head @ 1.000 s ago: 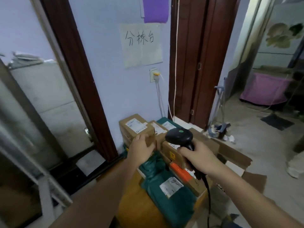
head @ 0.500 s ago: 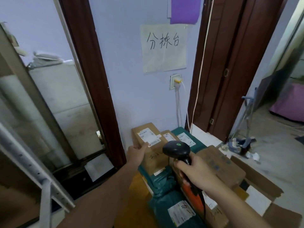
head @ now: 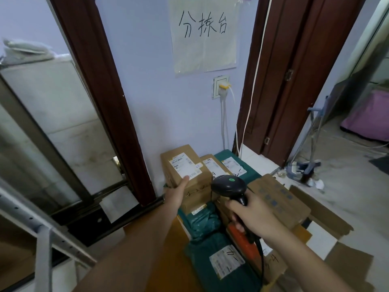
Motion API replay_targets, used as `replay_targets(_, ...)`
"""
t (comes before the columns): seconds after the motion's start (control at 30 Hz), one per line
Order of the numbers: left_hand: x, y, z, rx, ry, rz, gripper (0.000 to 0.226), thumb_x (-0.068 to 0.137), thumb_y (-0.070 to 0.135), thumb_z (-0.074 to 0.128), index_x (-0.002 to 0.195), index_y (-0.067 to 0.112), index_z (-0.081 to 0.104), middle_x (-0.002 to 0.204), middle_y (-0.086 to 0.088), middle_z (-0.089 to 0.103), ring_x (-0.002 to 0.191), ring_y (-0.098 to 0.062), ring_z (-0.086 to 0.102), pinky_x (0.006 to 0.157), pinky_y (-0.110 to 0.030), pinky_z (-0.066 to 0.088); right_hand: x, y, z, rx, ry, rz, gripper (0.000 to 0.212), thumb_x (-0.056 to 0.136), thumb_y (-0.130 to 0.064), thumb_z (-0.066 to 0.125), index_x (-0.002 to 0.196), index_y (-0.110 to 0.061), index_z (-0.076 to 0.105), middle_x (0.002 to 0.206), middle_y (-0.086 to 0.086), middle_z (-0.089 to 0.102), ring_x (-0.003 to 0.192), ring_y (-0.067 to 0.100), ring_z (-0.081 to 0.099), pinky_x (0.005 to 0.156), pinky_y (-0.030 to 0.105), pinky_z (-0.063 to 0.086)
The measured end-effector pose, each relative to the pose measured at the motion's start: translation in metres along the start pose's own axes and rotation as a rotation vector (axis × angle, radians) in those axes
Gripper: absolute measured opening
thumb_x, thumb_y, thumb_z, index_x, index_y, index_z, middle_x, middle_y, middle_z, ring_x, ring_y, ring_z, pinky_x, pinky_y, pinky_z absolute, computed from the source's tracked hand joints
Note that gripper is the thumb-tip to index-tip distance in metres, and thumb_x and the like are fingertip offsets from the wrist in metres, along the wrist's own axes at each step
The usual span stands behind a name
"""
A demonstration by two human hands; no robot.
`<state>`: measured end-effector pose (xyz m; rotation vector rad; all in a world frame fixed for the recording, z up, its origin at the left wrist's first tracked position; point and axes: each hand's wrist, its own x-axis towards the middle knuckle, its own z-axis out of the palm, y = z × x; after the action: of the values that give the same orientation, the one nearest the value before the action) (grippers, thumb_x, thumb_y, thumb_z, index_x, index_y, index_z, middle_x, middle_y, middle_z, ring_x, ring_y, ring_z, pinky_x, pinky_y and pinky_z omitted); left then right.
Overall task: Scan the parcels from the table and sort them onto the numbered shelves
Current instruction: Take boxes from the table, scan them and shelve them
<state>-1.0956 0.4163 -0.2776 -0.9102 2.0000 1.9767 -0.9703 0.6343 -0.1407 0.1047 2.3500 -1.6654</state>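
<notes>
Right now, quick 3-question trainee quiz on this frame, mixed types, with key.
1. True or false: the right hand holds the black scanner.
2. The left hand grips which parcel? A) the cardboard box nearest the wall B) the green bag at the front C) the orange parcel
3. Fill in: the cardboard box's white label faces ____.

Key: 1 true; 2 A; 3 up, towards the camera.
</notes>
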Motion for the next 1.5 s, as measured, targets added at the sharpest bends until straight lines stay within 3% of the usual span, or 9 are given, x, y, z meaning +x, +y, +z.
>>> replay_targets(0.1, 0.000, -0.013, -0.001, -0.037, -0.047, -0.009, 0.157, 0.038, 0.098, 0.074, 0.164, 0.023, 0.017, 0.157, -0.010, 0.045, 0.140, -0.034, 0.049, 0.118, -0.059, 0.039, -0.001, 0.002, 0.001, 0.013, 0.005, 0.001, 0.009, 0.096, -0.016, 0.060, 0.101, -0.010, 0.056, 0.061, 0.007, 0.060, 0.043, 0.019, 0.053, 0.049, 0.031, 0.046)
replay_targets(0.27, -0.026, -0.014, -0.012, -0.100, -0.081, 0.063, 0.115, 0.067, 0.061, 0.090, 0.156, 0.020, 0.030, 0.138, -0.004, 0.059, 0.115, -0.024, 0.064, 0.099, -0.042, 0.053, -0.001, 0.006, 0.001, 0.021, 0.005, -0.008, 0.008, 0.096, -0.017, 0.061, 0.101, -0.013, 0.056, 0.060, 0.006, 0.060, 0.043, 0.018, 0.054, 0.051, 0.033, 0.047)
replay_targets(0.43, -0.048, -0.023, -0.024, -0.087, -0.192, 0.152, 0.146, 0.036, 0.056, 0.103, 0.160, 0.035, 0.029, 0.136, 0.000, 0.065, 0.115, -0.022, 0.071, 0.101, -0.050, 0.058, -0.006, 0.008, 0.005, 0.042, 0.067, -0.045, 0.011, 0.095, -0.014, 0.061, 0.092, -0.006, 0.055, 0.057, 0.006, 0.056, 0.040, 0.016, 0.052, 0.046, 0.029, 0.045)
replay_targets(0.63, -0.075, -0.033, -0.020, 0.022, -0.215, 0.261, 0.114, 0.061, 0.028, 0.101, 0.154, 0.039, 0.034, 0.134, 0.007, 0.062, 0.120, -0.015, 0.065, 0.103, -0.046, 0.057, -0.015, 0.007, 0.019, -0.001, 0.089, -0.068, 0.015, 0.093, -0.015, 0.062, 0.082, -0.008, 0.055, 0.052, 0.002, 0.056, 0.037, 0.009, 0.053, 0.043, 0.020, 0.043)
replay_targets(0.77, -0.084, -0.040, -0.017, 0.039, -0.226, 0.309, 0.129, 0.047, 0.040, 0.105, 0.155, 0.038, 0.034, 0.141, 0.007, 0.060, 0.126, -0.015, 0.063, 0.103, -0.047, 0.057, -0.020, 0.006, 0.023, -0.094, 0.102, -0.102, 0.012, 0.092, -0.023, 0.061, 0.085, -0.015, 0.056, 0.053, 0.001, 0.059, 0.040, 0.012, 0.059, 0.050, 0.029, 0.046)
replay_targets(0.87, -0.090, -0.042, -0.016, 0.038, -0.230, 0.311, 0.113, 0.060, 0.026, 0.103, 0.149, 0.041, 0.034, 0.136, 0.011, 0.061, 0.125, -0.012, 0.062, 0.105, -0.045, 0.056, -0.023, 0.007, 0.023, -0.095, 0.106, -0.109, 0.011, 0.091, -0.022, 0.060, 0.085, -0.015, 0.056, 0.051, 0.002, 0.059, 0.040, 0.014, 0.059, 0.051, 0.032, 0.048)
replay_targets(1.0, -0.095, -0.045, -0.015, 0.042, -0.235, 0.322, 0.117, 0.062, 0.024, 0.102, 0.154, 0.038, 0.030, 0.134, 0.014, 0.061, 0.124, -0.011, 0.062, 0.107, -0.047, 0.055, -0.030, 0.007, 0.023, -0.039, 0.109, -0.100, 0.009, 0.092, -0.017, 0.061, 0.086, -0.011, 0.056, 0.051, 0.002, 0.057, 0.040, 0.016, 0.055, 0.047, 0.030, 0.046)
replay_targets(1.3, -0.098, -0.051, -0.016, 0.081, -0.234, 0.330, 0.143, 0.037, 0.059, 0.102, 0.159, 0.038, 0.029, 0.144, 0.009, 0.058, 0.131, -0.015, 0.057, 0.112, -0.052, 0.049, -0.042, 0.008, 0.026, -0.064, 0.125, -0.102, 0.008, 0.092, -0.019, 0.060, 0.088, -0.014, 0.055, 0.051, 0.005, 0.059, 0.041, 0.019, 0.057, 0.048, 0.032, 0.049)
replay_targets(1.5, -0.098, -0.061, -0.019, 0.084, -0.211, 0.290, 0.120, 0.062, 0.034, 0.100, 0.159, 0.036, 0.029, 0.144, 0.007, 0.058, 0.128, -0.017, 0.059, 0.109, -0.051, 0.051, -0.048, 0.007, 0.028, -0.028, 0.107, -0.070, 0.004, 0.094, -0.013, 0.059, 0.096, -0.012, 0.056, 0.053, 0.004, 0.057, 0.040, 0.014, 0.054, 0.045, 0.026, 0.047)
